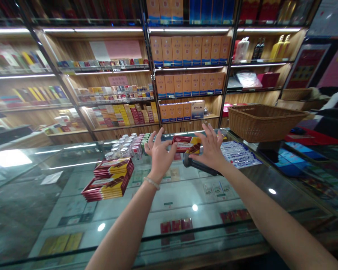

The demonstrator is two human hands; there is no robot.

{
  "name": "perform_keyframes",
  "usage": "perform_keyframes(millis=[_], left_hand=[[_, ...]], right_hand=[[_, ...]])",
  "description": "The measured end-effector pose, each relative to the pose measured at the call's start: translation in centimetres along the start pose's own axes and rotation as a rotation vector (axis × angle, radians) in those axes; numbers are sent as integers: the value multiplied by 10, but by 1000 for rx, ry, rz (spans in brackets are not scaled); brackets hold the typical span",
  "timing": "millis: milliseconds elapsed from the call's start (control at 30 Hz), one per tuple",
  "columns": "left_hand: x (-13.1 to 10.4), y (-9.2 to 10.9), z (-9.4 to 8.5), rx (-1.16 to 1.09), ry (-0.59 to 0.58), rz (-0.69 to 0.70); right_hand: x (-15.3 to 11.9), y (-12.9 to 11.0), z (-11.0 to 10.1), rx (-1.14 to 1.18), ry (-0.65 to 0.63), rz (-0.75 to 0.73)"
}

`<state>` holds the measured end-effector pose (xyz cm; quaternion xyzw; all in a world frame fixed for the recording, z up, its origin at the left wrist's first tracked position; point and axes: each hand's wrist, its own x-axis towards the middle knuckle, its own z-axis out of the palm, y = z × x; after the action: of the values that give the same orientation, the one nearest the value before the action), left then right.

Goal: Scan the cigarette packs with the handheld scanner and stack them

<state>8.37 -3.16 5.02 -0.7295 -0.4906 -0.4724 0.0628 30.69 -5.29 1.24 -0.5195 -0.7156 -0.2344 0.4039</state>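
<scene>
A red-and-yellow chocolate packet [186, 144] is held up lengthwise above the glass counter, its printed face toward me. At its left end, my left hand [160, 155] pinches the corner with thumb and finger while other fingers spread upward. My right hand [211, 148] grips the opposite end, thumb low and fingers raised. To the left on the glass lie two stacks of matching packets, a rear stack [114, 167] and a front stack [105, 187]. Behind and below the held packet lies a black handheld device [199, 165], partly hidden by my right hand.
Small clear-lidded jars [126, 144] stand in rows behind the stacks. Blue-and-white packets [238, 153] lie right of my right hand, with a wicker basket [264, 122] behind them. The glass counter [146, 225] has goods beneath it; shelves of orange boxes [186, 50] line the wall.
</scene>
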Motion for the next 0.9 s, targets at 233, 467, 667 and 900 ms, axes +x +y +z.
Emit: perform_keyframes(millis=[233,467,667,900], left_hand=[[3,-13,10,-68,18,-61],[2,-17,4,17,-16,-29],[0,-27,-12,218,-88,248],[0,-31,-14,285,-115,286]], right_hand=[[-1,7,3,-22,-4,12],[0,7,2,-36,4,23],[0,8,0,-37,-17,20],[0,7,-1,-47,-47,10]])
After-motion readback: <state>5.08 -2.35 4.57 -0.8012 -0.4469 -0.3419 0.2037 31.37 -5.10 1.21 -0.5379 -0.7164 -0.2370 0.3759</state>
